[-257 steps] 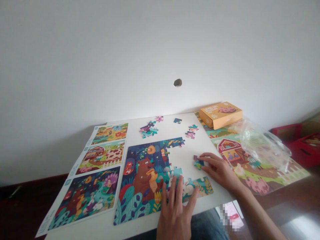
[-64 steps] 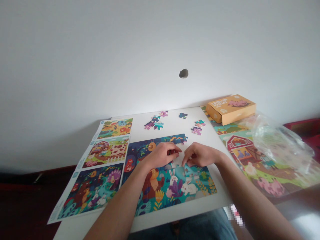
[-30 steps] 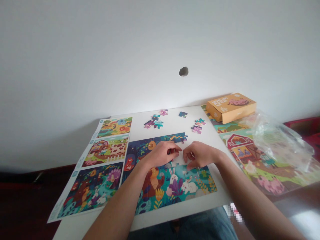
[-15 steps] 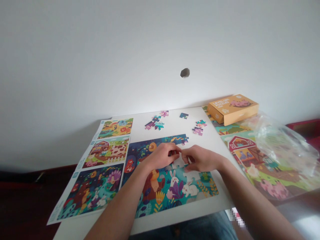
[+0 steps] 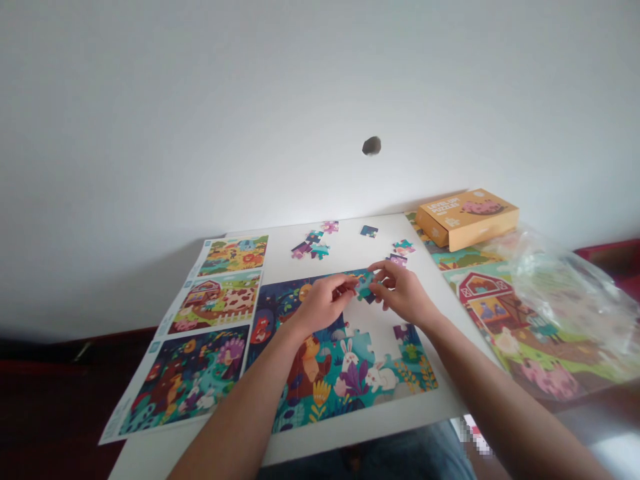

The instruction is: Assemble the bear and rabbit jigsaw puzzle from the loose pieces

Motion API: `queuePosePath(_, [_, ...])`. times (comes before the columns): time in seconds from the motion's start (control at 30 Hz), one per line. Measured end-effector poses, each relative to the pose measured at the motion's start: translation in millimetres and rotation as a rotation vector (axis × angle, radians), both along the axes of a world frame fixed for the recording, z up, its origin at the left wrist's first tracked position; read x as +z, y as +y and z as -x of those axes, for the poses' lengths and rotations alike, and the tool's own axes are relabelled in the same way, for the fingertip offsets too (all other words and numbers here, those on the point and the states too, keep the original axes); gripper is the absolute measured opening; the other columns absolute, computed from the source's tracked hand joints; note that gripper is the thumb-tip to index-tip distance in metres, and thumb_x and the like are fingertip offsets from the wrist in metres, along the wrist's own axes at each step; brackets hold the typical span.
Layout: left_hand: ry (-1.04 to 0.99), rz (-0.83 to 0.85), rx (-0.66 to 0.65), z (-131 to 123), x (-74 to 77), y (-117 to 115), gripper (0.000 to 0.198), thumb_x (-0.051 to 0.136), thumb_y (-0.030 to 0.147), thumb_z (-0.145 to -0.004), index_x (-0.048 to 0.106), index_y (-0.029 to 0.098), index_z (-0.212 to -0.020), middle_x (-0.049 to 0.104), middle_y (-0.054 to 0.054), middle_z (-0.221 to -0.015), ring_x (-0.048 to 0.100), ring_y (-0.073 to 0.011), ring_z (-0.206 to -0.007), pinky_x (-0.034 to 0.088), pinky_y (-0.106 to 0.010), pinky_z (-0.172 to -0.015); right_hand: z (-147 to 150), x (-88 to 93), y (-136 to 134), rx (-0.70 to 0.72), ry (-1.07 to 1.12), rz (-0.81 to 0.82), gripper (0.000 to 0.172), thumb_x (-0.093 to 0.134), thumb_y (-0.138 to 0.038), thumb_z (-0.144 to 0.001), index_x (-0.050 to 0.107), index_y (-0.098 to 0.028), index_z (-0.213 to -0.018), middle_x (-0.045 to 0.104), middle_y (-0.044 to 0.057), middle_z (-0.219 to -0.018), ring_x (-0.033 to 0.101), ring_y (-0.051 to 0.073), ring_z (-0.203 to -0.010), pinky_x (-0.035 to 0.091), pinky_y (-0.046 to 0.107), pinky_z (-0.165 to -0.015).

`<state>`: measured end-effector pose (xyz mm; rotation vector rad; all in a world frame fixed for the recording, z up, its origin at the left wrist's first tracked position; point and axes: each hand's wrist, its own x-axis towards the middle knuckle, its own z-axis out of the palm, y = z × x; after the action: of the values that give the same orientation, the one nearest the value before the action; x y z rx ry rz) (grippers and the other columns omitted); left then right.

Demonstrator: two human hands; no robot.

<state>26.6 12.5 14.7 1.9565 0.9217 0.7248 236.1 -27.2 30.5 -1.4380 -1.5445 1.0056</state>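
A partly joined jigsaw puzzle [image 5: 295,393] of a night forest with white rabbits lies on the white table [image 5: 350,433]. Over its upper right part, my left hand [image 5: 325,300] and my right hand [image 5: 400,290] pinch a teal and dark blue puzzle piece [image 5: 364,287] between them. The left fingers are closed at the piece's left side, and the right thumb and fingers grip its right side. Below the hands a white gap shows in the puzzle, to the right of the rabbits. My fingers hide part of the piece and of the puzzle's upper edge.
Several loose pieces [image 5: 320,251] lie at the back, with a dark blue piece [image 5: 369,231] and others [image 5: 403,247] farther right. A picture sheet [image 5: 187,380] is at left. An orange puzzle box [image 5: 467,217], a farm puzzle [image 5: 545,340] and a clear plastic bag [image 5: 565,287] are at right.
Both hands have moved up and away from the gap, toward the puzzle's upper edge. The piece between them now shows, and the gap is uncovered.
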Motion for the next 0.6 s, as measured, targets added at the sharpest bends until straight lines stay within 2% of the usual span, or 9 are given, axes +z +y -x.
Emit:
queuePosePath(0.1, [-0.027,-0.095,0.198,3.6,-5.6,8.6,0.021,0.054,0.022,-0.092,0.07,0.019,-0.105,0.073,-0.004,-0.094,0.066,-0.0155,-0.076,0.051,-0.025,-0.069,5.4,-3.2,-2.6,0.054,0.031,0.072,0.037,0.06,-0.026,-0.081,0.06,-0.021,-0.118,0.064,0.001,-0.085,0.066,0.014,-0.06,0.049,0.023,-0.048])
queuePosePath(0.2, [0.025,-0.222,0.303,7.9,-9.7,15.1,0.019,0.054,0.019,-0.091,0.071,0.02,-0.098,0.073,-0.003,-0.095,0.066,-0.0153,-0.077,0.051,-0.026,-0.073,11.1,-4.8,-5.2,0.125,-0.073,0.073,0.03,0.058,-0.022,-0.083,0.066,-0.02,-0.112,0.064,-0.001,-0.071,0.064,0.014,-0.058,0.049,0.024,-0.054])
queuePosePath(0.27, [0.072,-0.285,0.306,9.3,-11.4,16.5,0.018,0.055,0.017,-0.09,0.071,0.02,-0.097,0.073,-0.003,-0.094,0.065,-0.0156,-0.078,0.051,-0.028,-0.077,14.3,-5.2,-6.8,0.164,-0.193,0.02,0.024,0.06,-0.021,-0.084,0.07,-0.02,-0.105,0.063,-0.001,-0.064,0.061,0.014,-0.059,0.047,0.025,-0.06])
queuePosePath(0.37, [0.151,-0.331,0.244,8.8,-12.2,14.8,0.02,0.055,0.013,-0.089,0.071,0.02,-0.099,0.071,-0.004,-0.093,0.064,-0.0162,-0.078,0.051,-0.029,-0.078,17.0,-6.0,-8.0,0.232,-0.323,-0.06,0.02,0.061,-0.022,-0.085,0.075,-0.021,-0.1,0.063,-0.001,-0.067,0.057,0.013,-0.061,0.044,0.025,-0.064])
queuePosePath(0.47, [0.199,-0.335,0.183,7.2,-11.4,12.0,0.022,0.053,0.011,-0.09,0.071,0.019,-0.101,0.069,-0.006,-0.096,0.065,-0.018,-0.087,0.051,-0.029,-0.082,17.4,-7.4,-8.0,0.288,-0.338,-0.071,0.02,0.061,-0.023,-0.086,0.075,-0.022,-0.101,0.062,-0.002,-0.067,0.054,0.012,-0.06,0.041,0.024,-0.063])
queuePosePath(0.6, [0.236,-0.329,0.189,7.0,-10.8,11.4,0.022,0.052,0.01,-0.09,0.071,0.019,-0.1,0.069,-0.006,-0.096,0.065,-0.0185,-0.089,0.052,-0.03,-0.084,17.9,-7.3,-7.3,0.291,-0.337,-0.057,0.017,0.063,-0.023,-0.085,0.074,-0.02,-0.098,0.063,-0.001,-0.068,0.055,0.012,-0.06,0.041,0.024,-0.063])
